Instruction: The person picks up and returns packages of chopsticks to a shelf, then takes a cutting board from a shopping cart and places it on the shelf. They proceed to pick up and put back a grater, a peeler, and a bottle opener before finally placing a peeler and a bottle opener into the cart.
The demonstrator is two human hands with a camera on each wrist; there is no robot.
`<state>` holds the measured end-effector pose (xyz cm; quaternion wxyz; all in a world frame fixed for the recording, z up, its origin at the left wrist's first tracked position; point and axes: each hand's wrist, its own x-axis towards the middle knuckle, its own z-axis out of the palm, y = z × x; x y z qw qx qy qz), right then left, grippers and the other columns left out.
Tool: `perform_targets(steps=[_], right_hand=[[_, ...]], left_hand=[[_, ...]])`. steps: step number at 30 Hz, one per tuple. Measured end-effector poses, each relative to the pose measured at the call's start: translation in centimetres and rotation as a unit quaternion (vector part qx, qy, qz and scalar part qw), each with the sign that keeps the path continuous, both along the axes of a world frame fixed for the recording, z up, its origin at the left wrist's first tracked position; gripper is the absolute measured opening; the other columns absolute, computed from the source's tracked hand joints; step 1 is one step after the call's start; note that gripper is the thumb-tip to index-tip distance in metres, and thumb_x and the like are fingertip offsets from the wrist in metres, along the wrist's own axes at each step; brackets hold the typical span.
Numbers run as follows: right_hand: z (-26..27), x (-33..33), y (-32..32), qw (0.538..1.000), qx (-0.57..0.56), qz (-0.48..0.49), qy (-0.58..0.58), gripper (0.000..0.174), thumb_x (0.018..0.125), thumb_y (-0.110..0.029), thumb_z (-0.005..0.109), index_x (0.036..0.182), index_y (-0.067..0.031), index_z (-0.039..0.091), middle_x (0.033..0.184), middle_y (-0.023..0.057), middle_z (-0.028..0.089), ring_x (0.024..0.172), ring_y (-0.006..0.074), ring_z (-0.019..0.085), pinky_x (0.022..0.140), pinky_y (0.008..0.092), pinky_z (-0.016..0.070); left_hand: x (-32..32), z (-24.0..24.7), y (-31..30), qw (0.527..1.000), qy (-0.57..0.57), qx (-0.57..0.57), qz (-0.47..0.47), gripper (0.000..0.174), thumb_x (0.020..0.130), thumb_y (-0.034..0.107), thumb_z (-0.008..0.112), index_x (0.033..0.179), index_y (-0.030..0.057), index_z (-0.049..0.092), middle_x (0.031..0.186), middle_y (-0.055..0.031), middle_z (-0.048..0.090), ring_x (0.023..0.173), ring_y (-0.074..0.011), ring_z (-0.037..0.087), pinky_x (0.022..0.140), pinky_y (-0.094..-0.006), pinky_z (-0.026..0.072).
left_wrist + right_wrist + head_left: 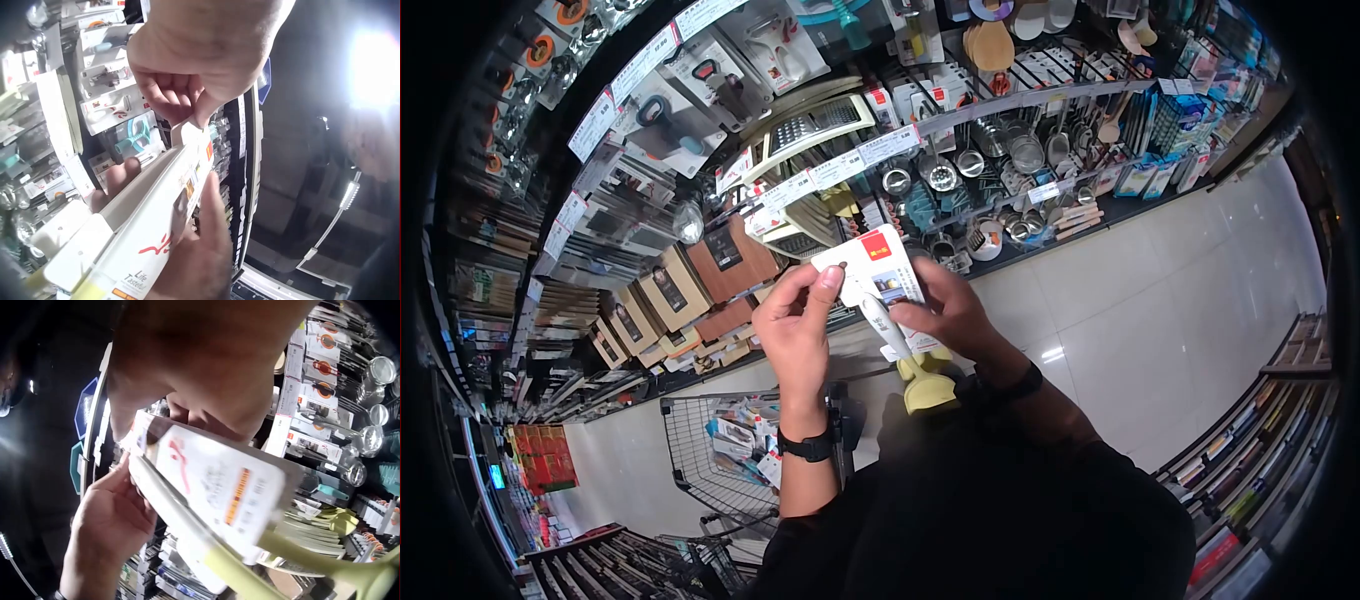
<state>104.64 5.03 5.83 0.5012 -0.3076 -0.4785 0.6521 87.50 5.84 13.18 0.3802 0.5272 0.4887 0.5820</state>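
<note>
Far left of the fingers and below them: a wire cart [700, 450], with small packets lying in it. Up and left of the fingers, on the shelf: brown boxes [730, 262] standing side by side. Above those, a metal grater [815, 125] hung in its wrapping.

Next, the left hand [795, 320], with a dark watch [807, 446] on its wrist. Pinches the upper left corner of a packet [880, 270] between thumb tip and forefinger (plainest from the left wrist, other fingers curled into the palm behind the pinch).

Between the two sets of fingers: the packet itself, a white card with a red patch at the top and a long white tool fixed down its middle. Held up in the air in front of the shelf, tilted with its top toward the left. Below the fingers, sticking out past the card's lower edge: a yellow-green handle [928, 385].

Right of that, the right hand [945, 312]. Grips the packet's right edge, thumb laid across the front of the card, remaining fingers curled round behind it and pressed close together. From the left wrist, some of those fingertips visible past the card's far edge.

Further right of the fingers and above: rows of metal strainers [1000, 150] hanging on hooks. Down and right of the fingers: pale tiled floor [1180, 300].
</note>
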Motion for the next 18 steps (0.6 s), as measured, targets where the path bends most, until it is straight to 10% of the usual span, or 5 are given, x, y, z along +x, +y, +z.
perform_targets(steps=[10,18], right_hand=[[0.9,-0.2,0.9,0.971,0.127,-0.181,-0.089,0.019,0.092,-0.019,0.063,0.088,-0.0004,0.062,0.068,0.0016,0.055,0.065,0.0069,0.045,0.059,0.0258,0.0378],[2.4,-0.7,0.3,0.972,0.124,-0.191,-0.054,0.017,0.094,-0.014,0.058,0.095,0.0012,0.064,0.078,0.005,0.059,0.07,0.0106,0.052,0.064,0.0258,0.0408]], left_hand=[[0.4,-0.7,-0.6,0.997,0.046,-0.053,-0.044,0.018,0.088,0.011,0.072,0.097,-0.0042,0.071,0.081,-0.0005,0.066,0.072,-0.004,0.053,0.066,-0.0188,0.042],[0.5,-1.9,-0.4,0.998,0.008,-0.057,-0.027,0.015,0.086,0.011,0.075,0.093,-0.0028,0.072,0.076,0.003,0.064,0.066,-0.0013,0.049,0.06,-0.0168,0.0381]])
